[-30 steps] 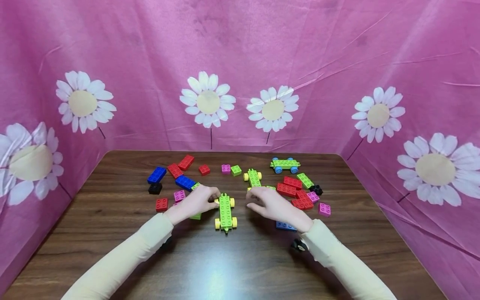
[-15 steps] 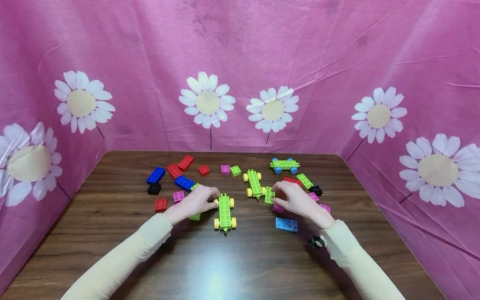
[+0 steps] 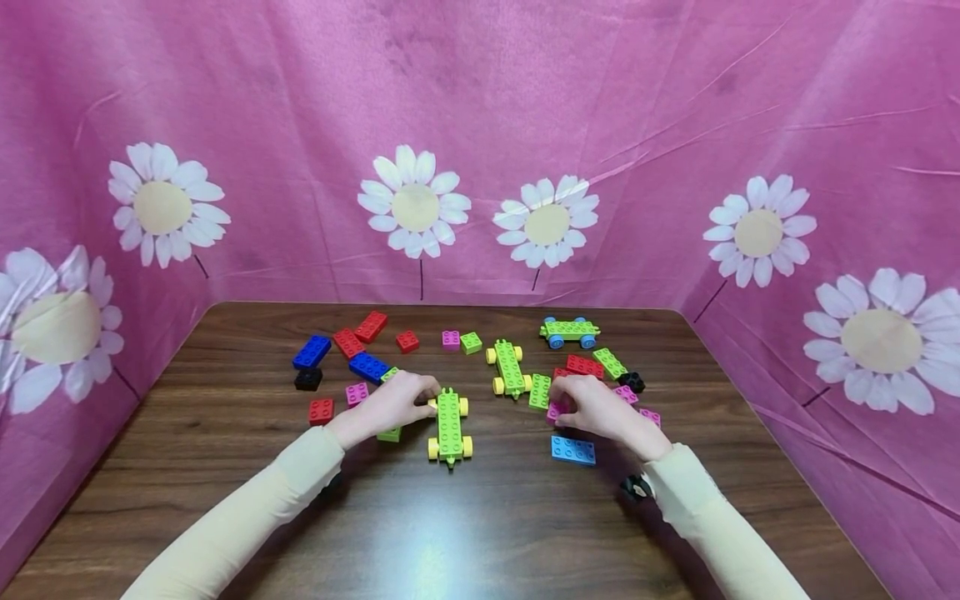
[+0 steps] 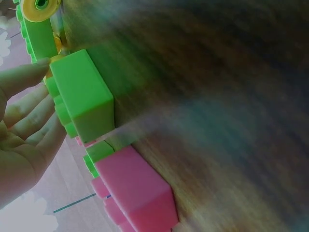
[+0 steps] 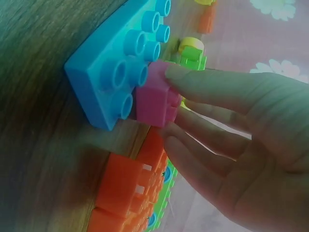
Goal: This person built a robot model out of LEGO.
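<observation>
My left hand pinches the far left yellow wheel of a lime-green wheeled toy car base, which lies lengthwise on the table. In the left wrist view, a green brick stands in front of my fingers and hides part of that wheel. My right hand has its thumb and fingers on either side of a small pink brick, pinching it. A light blue brick lies just nearer than it. Left of my right hand are a lime-green brick and a second, yellow-wheeled base.
A blue-wheeled green base stands at the back right. Red bricks lie beyond my right hand, with a black piece to their right. Several blue, red, pink and black bricks, among them a dark blue one, are scattered at left.
My right hand has moved right, away from the second yellow-wheeled base, to the pink brick, leaving the light blue brick uncovered. My left hand stays at the wheel of the near base.
</observation>
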Action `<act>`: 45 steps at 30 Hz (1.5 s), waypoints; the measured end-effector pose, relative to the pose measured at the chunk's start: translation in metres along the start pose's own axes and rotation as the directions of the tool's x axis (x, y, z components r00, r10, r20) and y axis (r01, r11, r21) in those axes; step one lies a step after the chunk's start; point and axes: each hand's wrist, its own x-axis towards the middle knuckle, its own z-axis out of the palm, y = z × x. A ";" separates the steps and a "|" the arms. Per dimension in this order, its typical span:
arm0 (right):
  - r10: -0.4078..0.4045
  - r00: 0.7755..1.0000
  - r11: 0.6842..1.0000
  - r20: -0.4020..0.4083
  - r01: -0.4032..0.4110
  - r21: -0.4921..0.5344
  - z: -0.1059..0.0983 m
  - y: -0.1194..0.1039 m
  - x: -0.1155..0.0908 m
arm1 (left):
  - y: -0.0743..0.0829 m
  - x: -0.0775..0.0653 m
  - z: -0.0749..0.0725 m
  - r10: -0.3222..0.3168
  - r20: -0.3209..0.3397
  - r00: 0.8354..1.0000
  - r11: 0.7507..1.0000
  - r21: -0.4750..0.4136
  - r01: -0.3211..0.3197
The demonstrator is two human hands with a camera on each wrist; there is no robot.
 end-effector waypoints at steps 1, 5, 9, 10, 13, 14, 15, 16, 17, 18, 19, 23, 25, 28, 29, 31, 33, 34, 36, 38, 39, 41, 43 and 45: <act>-0.003 1.000 1.000 -0.002 0.003 -0.003 0.000 0.000 0.000 | 0.000 0.000 0.000 0.002 -0.002 1.000 1.000 0.001 -0.002; 0.018 1.000 1.000 -0.001 -0.018 -0.021 0.000 0.001 -0.001 | 0.000 0.000 0.000 0.005 -0.007 1.000 1.000 0.000 -0.005; 0.031 0.999 0.999 0.026 -0.031 -0.033 -0.001 0.000 -0.003 | -0.001 -0.001 -0.001 0.001 -0.002 1.000 1.000 -0.003 -0.001; 0.027 0.999 0.999 0.031 -0.026 -0.032 -0.002 0.000 -0.003 | -0.001 -0.001 -0.001 0.000 -0.001 1.000 1.000 -0.003 0.000; 0.004 1.000 0.999 0.027 -0.003 -0.047 -0.002 0.000 -0.003 | -0.001 -0.001 -0.001 -0.003 0.000 1.000 1.000 -0.004 0.003; -0.005 1.000 0.998 0.019 0.006 -0.055 -0.003 0.000 -0.003 | -0.001 -0.001 -0.001 -0.003 -0.001 1.000 1.000 -0.005 0.003; -0.011 1.000 0.998 0.008 0.012 -0.068 -0.004 0.000 -0.003 | -0.001 -0.001 0.000 -0.003 -0.003 1.000 1.000 -0.008 0.003; -0.017 1.000 0.997 -0.003 0.017 -0.081 -0.005 0.000 -0.003 | -0.002 -0.001 0.000 -0.002 -0.007 1.000 1.000 -0.009 0.002; -0.021 1.000 0.996 -0.014 0.019 -0.089 -0.006 -0.001 -0.002 | -0.002 -0.001 0.000 0.004 -0.012 1.000 1.000 -0.005 -0.004; -0.023 0.999 0.995 -0.025 0.020 -0.097 -0.007 -0.002 -0.002 | -0.002 -0.001 0.001 0.010 -0.018 1.000 1.000 -0.002 -0.010; -0.023 0.999 0.995 -0.033 0.020 -0.100 -0.008 -0.003 -0.002 | -0.003 -0.001 0.001 0.015 -0.023 1.000 1.000 -0.001 -0.015; -0.031 0.997 0.995 -0.066 0.024 -0.094 -0.014 -0.007 0.001 | -0.004 -0.001 0.001 0.031 -0.037 0.999 1.000 0.006 -0.030; -0.042 0.996 0.995 -0.084 0.034 -0.092 -0.015 -0.010 0.004 | -0.005 -0.001 0.001 0.029 -0.035 0.999 1.000 0.000 -0.029; -0.051 0.993 0.995 -0.105 0.042 -0.086 -0.015 -0.015 0.009 | -0.005 -0.001 0.001 0.031 -0.031 0.999 1.000 0.003 -0.030; -0.053 0.993 0.996 -0.108 0.044 -0.082 -0.014 -0.017 0.011 | -0.005 -0.001 0.001 0.032 -0.030 0.999 0.999 0.005 -0.032; -0.061 0.992 0.996 -0.111 0.054 -0.068 -0.013 -0.021 0.016 | -0.005 0.000 0.002 0.031 -0.029 0.999 0.999 0.006 -0.031; -0.071 0.991 0.997 -0.112 0.066 -0.044 -0.010 -0.025 0.021 | -0.004 0.000 0.002 0.029 -0.027 0.999 1.000 0.007 -0.029; -0.080 0.991 0.997 -0.111 0.077 -0.030 -0.009 -0.027 0.023 | -0.004 0.000 0.002 0.029 -0.028 0.999 1.000 0.007 -0.029; -0.088 0.991 0.996 -0.104 0.088 0.003 -0.007 -0.031 0.027 | -0.004 -0.001 0.002 0.027 -0.029 0.999 1.000 0.006 -0.027; -0.090 0.992 0.995 -0.092 0.094 0.034 -0.004 -0.036 0.031 | -0.003 -0.002 0.001 0.029 -0.031 0.999 1.000 0.011 -0.029; -0.088 0.993 0.995 -0.084 0.092 0.045 -0.003 -0.038 0.033 | -0.003 -0.002 0.001 0.028 -0.033 0.999 1.000 0.010 -0.028; -0.087 0.994 0.994 -0.072 0.091 0.062 0.000 -0.041 0.037 | -0.002 -0.003 0.001 0.034 -0.040 0.999 0.999 0.020 -0.033; -0.092 0.994 0.992 -0.067 0.097 0.075 0.002 -0.045 0.040 | -0.002 -0.003 0.001 0.038 -0.046 0.998 0.999 0.027 -0.036; -0.100 0.993 0.991 -0.066 0.105 0.082 0.005 -0.047 0.044 | -0.002 -0.003 0.002 0.043 -0.054 0.998 0.999 0.033 -0.041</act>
